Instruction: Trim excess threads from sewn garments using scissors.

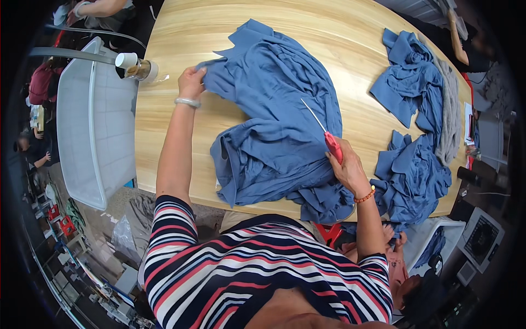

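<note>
Striped short-sleeved shirt (263,263), navy, white and coral, fills the bottom centre of the frame, nearest the lens. Both forearms reach up from it over a pale wood-grain counter (178,35).

Blue garment (285,93): spread loosely across the centre of the counter, creased, its upper-left edge ragged in outline. Left hand (192,82), upper left of centre, with a pale bangle (188,102) at the wrist: grip narrow, fingers pinching the garment's left edge.

Right hand (349,167), right of centre, orange beaded bracelet (365,195) at the wrist: grip wrapped round a red-handled tool (333,148). Thin, pale metal end of the tool points to the upper left, over the blue cloth; whether it touches cannot be told.

Smaller blue bunch (324,202) at the counter's near edge, just below the garment. Right side of the frame: upper blue pile (413,77) and lower blue pile (416,175), with grey cloth (450,109) along their outer side.

Upper left: white-capped jar (143,69), brownish contents, by the counter's edge. Large white bin (112,120) stands beside the counter at left. Lower right: another person in a pink top (399,263), near a white tub (457,230) holding blue cloth.
</note>
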{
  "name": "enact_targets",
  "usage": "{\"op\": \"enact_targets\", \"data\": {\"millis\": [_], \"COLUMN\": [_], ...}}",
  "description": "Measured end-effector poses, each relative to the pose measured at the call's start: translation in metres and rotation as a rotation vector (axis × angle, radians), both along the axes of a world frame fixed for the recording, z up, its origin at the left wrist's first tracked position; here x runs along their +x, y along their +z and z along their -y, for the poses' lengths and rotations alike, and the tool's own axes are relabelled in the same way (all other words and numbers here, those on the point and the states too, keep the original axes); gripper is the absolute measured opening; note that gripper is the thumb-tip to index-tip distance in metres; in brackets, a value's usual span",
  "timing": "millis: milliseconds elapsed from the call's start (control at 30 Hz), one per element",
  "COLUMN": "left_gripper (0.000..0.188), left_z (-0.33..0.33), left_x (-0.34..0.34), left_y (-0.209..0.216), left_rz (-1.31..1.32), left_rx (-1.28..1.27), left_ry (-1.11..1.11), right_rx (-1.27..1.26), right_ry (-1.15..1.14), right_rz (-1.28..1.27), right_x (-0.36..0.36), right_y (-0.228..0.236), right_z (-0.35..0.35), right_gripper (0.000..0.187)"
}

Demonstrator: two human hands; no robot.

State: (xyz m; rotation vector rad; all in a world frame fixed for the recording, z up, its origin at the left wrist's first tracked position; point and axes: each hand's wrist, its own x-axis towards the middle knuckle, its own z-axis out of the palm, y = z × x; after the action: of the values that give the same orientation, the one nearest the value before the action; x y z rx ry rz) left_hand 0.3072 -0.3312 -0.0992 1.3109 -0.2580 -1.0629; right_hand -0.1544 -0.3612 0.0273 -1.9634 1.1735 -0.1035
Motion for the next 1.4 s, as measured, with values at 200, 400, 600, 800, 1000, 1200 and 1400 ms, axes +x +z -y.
{"op": "enact_targets", "data": {"millis": [200,400,600,800,1000,1200,1400], "left_gripper": [0.040,0.030,0.013,0.011,0.010,0.008,0.033], "left_z": [-0.041,-0.028,-0.029,-0.025,-0.027,-0.030,-0.039], "left_x": [-0.051,-0.099,-0.098,-0.119,-0.124,-0.120,-0.097], "left_y": [-0.031,-0.032,-0.022,-0.037,-0.048,-0.054,-0.007], "left_rz": [1.482,0.356,-0.683,-0.295,-0.096,-0.196,1.459], "left_rx": [0.482,0.461,0.206,0.113,0.115,0.068,-0.029], "left_ry": [-0.086,-0.182,-0.271,-0.115,-0.219,-0.100,-0.548], "right_rx": [-0.021,-0.027,0.109,0.073,-0.068,-0.066,0.038], "right_ry": [0.004,0.047,0.146,0.269,0.293,0.443,0.341], "right_rz": [-0.015,-0.041,-0.031,-0.122,-0.219,-0.244,-0.114], "right_x": [-0.006,0.004,0.030,0.059,0.107,0.101,0.067], "right_y": [-0.012,-0.011,0.007,0.011,0.005,-0.004,0.001], "right_z": [0.000,-0.001,-0.007,-0.014,0.010,0.008,-0.008], "right_gripper": [0.035,0.034,0.036,0.035,0.029,0.027,0.032]}}
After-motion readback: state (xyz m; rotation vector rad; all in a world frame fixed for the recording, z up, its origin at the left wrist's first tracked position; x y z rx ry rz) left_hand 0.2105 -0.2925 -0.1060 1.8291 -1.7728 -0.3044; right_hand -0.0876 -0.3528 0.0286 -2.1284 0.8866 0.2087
